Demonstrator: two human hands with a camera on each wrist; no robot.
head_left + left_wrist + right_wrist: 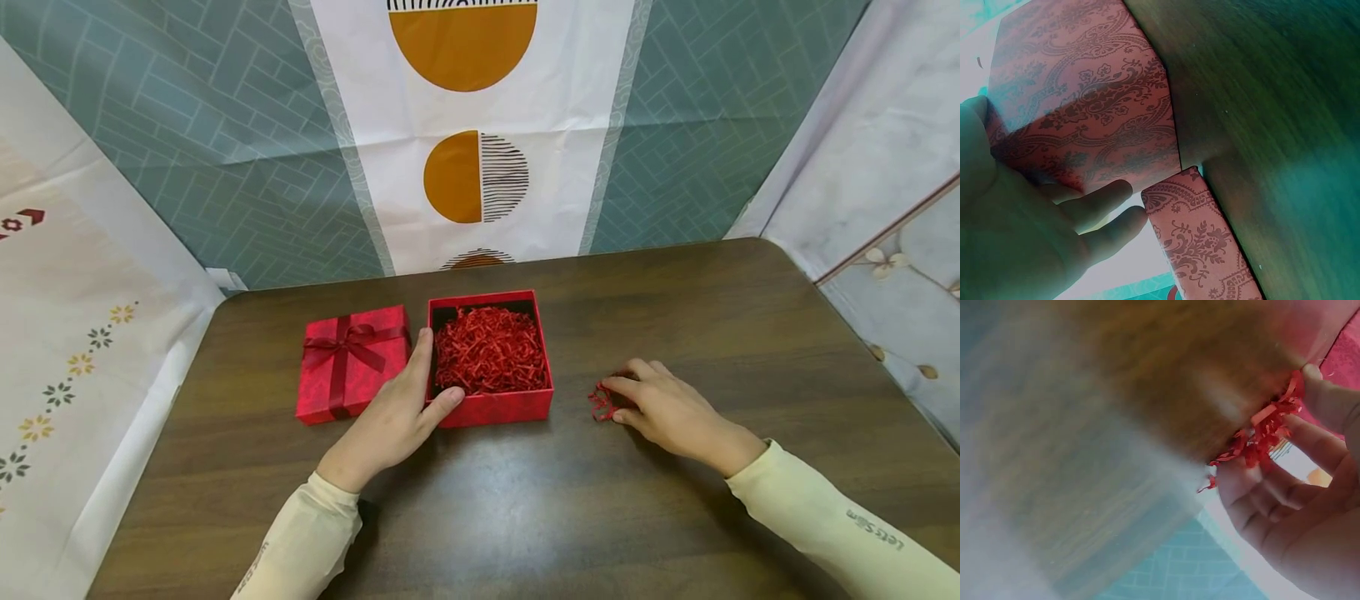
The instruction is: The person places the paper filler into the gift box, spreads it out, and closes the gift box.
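A red gift box (497, 407) stands uncovered on the table, filled with crinkled red paper shreds (491, 350). My left hand (397, 415) lies against its left side, fingers extended along that wall and the thumb at the front left corner. The box's patterned wall (1085, 94) shows beside that hand in the left wrist view. To the right of the box, my right hand (663, 408) pinches a small tuft of red paper shreds (1266, 434) between thumb and fingers. Some strands hang out past the fingertips.
The red box lid (318, 392) with a dark red ribbon bow (348, 343) lies left of the box, close to my left hand. A brown wooden table (480, 517) carries everything. Patterned cloths (247, 167) hang behind the table and at both sides.
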